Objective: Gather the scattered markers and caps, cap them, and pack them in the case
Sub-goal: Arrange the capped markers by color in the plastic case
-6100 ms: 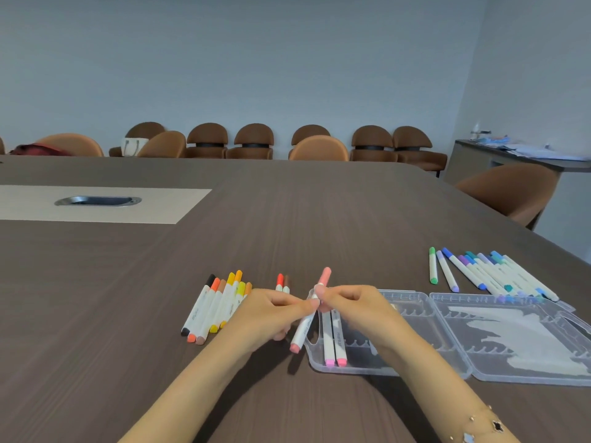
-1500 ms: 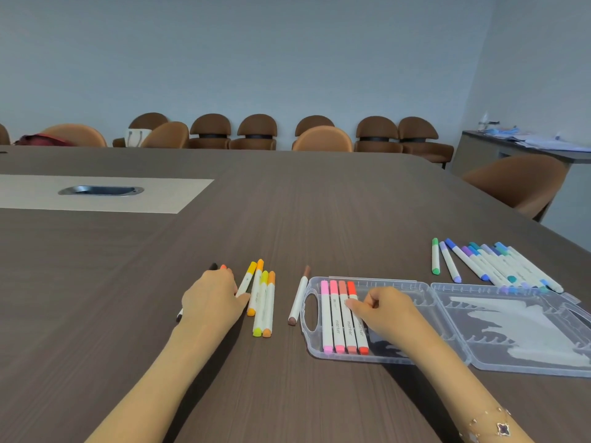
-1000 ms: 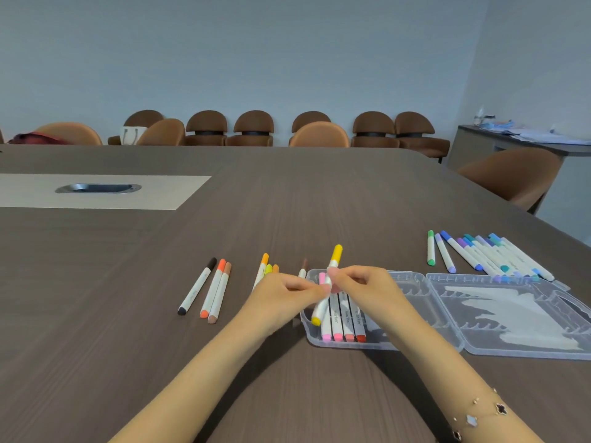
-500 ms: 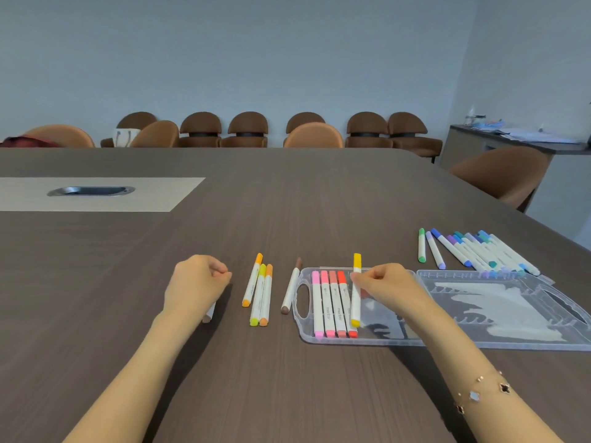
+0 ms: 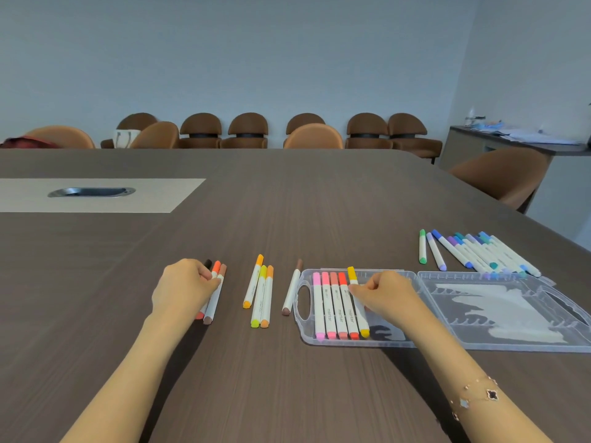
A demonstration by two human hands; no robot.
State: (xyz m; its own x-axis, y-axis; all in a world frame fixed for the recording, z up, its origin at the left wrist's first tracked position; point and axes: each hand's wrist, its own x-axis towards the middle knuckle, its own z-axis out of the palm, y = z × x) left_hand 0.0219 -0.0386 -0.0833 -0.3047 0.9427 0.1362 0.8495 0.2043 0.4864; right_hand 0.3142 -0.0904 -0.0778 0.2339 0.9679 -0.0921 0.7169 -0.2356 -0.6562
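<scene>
An open clear plastic case (image 5: 399,343) lies on the dark table. Its left half holds pink, salmon and red markers (image 5: 332,305) side by side. My right hand (image 5: 388,297) pinches a yellow marker (image 5: 352,274) lying in the slot beside the red one. My left hand (image 5: 184,290) curls over a black, an orange-red and a brown marker (image 5: 218,290) on the table at the left, and hides most of the black one. Three yellow and orange markers (image 5: 260,292) and a single brown marker (image 5: 292,289) lie between the hands.
Several blue, green and purple markers (image 5: 473,254) lie behind the case's lid half (image 5: 499,302), which has white paper in it. A pale inset with a metal cable port (image 5: 91,192) is far left. Brown chairs (image 5: 249,131) line the far edge.
The yellow marker has come down flat into the case beside the red one, still in my right hand. My left hand stays over the three markers at the left.
</scene>
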